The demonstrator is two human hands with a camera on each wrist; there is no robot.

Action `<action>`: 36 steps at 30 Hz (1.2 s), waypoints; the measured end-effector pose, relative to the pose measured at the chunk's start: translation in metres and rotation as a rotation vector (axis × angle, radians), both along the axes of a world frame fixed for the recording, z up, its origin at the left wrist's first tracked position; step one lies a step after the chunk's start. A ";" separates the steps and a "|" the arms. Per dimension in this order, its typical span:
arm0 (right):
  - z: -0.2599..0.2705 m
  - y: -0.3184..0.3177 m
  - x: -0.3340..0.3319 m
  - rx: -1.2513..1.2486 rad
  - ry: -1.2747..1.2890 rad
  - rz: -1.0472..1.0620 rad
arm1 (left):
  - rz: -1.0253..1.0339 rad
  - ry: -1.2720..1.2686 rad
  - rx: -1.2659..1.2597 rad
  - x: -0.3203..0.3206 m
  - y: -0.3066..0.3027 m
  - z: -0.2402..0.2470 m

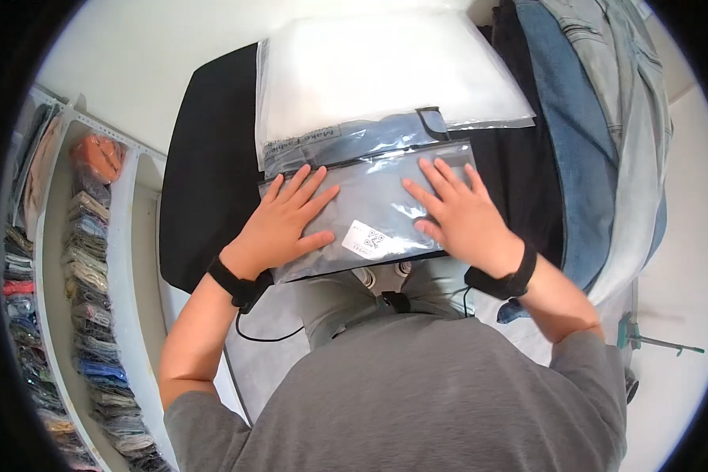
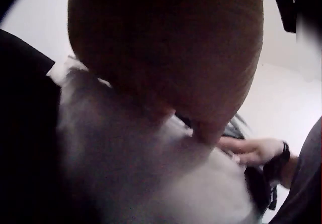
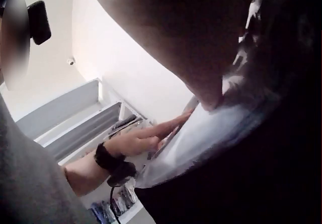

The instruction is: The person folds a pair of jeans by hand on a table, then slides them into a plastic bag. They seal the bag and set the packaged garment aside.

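Note:
A folded plastic garment bag (image 1: 370, 193) with a white QR label (image 1: 366, 240) lies at the near edge of the black surface (image 1: 204, 157). The left hand (image 1: 283, 220) rests flat on its left part, fingers spread. On its right part lies the right hand (image 1: 468, 216), palm down with spread fingers. Bluish fabric shows through the printed plastic (image 1: 354, 141) just beyond. In the left wrist view the left hand (image 2: 166, 48) is dark and close over the bag (image 2: 201, 189); the right wrist view shows the right hand (image 3: 176, 32) touching the bag (image 3: 196, 138).
A stack of clear plastic bags (image 1: 385, 63) lies at the back of the surface. Blue jeans (image 1: 574, 134) and paler denim (image 1: 637, 118) hang over the right side. At the left, shelves (image 1: 51, 259) hold many packed garments (image 1: 94, 315). A green-ended stand (image 1: 661, 342) is at the right.

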State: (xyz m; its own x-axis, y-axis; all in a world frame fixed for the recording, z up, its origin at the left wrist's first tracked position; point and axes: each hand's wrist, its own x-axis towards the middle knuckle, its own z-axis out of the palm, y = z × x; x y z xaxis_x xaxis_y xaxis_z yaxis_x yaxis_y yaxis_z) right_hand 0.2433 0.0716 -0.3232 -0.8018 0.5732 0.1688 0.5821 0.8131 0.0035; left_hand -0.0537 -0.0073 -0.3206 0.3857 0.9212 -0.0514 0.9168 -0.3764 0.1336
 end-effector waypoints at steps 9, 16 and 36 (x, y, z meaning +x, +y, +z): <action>-0.019 0.000 -0.004 0.024 0.160 -0.100 | -0.118 -0.232 0.183 0.039 0.040 0.070; -0.023 0.010 -0.004 0.004 0.272 -0.073 | -0.087 -0.396 0.069 0.078 0.141 0.005; -0.035 0.093 0.033 -1.264 0.964 -0.377 | 0.091 -0.409 -0.190 0.088 0.163 -0.008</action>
